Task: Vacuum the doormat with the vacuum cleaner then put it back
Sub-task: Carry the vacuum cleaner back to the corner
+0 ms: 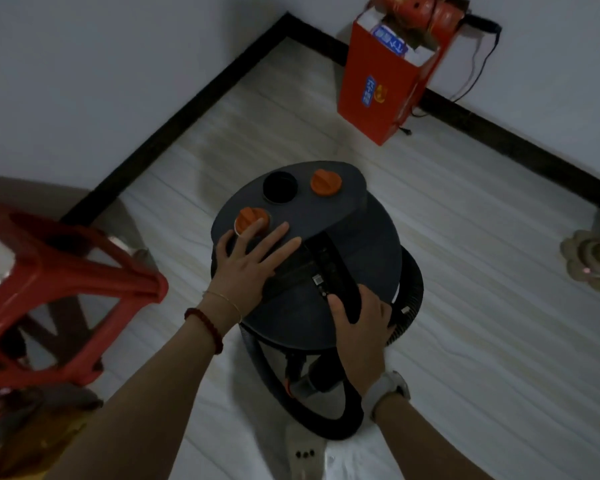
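Note:
A dark round canister vacuum cleaner (361,244) stands on the pale floor in front of me, seen from above. Its lid has two orange knobs and a black round port. My left hand (248,261) rests flat on the lid with straight fingers, the fingertips touching the nearer orange knob (248,216). My right hand (359,327) grips the black carry handle (333,268) at its near end. The black hose (329,424) loops on the floor below the canister. No doormat is in view.
A red plastic stool (59,289) stands close on the left. A red carton (385,81) sits against the far wall by a black skirting (194,105). A small beige object (593,258) lies at the right edge. Open floor lies to the right.

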Available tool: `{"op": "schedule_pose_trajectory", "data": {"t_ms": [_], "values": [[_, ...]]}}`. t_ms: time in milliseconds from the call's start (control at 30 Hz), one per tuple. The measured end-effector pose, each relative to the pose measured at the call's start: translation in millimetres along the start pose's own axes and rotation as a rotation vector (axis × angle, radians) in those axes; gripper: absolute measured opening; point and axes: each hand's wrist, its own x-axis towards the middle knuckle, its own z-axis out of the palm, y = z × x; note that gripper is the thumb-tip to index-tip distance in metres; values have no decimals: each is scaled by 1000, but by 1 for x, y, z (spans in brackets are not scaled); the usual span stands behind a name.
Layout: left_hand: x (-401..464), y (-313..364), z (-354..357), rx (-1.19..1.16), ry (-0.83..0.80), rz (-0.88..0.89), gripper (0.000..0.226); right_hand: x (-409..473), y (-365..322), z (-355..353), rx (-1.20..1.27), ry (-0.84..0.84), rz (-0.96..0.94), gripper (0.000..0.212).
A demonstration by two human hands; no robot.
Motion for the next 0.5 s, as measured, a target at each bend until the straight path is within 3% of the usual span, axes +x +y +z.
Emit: {"op": "schedule_pose_trajectory", "data": {"t_ms": [233,333,500], "values": [[78,-113,16,-22,13,86,75,70,-86,67,2,45,24,65],[120,-163,23,-78,-4,85,92,108,-127,93,27,84,57,57],[195,-235,33,-131,-64,65,89,182,-192,132,19,137,75,47]]}}
